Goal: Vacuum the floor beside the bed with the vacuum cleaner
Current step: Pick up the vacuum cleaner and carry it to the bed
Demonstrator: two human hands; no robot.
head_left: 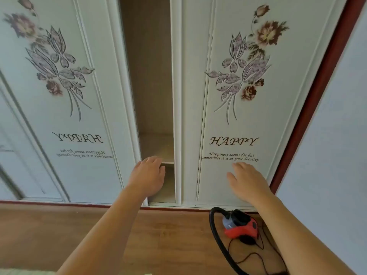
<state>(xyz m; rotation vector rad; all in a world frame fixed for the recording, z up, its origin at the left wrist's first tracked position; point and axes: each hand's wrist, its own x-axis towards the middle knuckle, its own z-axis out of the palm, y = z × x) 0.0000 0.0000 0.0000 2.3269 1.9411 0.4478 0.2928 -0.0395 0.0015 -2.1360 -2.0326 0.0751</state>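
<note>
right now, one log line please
left hand: at left door edge | right hand: on right door | vacuum: on floor, unheld

A small red, grey and black canister vacuum cleaner (241, 225) sits on the brown wooden floor (59, 235) close against the wardrobe base, its thick black hose (211, 221) looping leftward, thin black cord (246, 256) trailing beside.

Left door (59, 96) and right door (238, 116) stand at 12 o'clock, a shelf (156, 147) in the gap between. The vacuum (240, 227) sits on the floor (59, 235) at 5 o'clock, before the right door, hose (213, 231) at its left.
</note>
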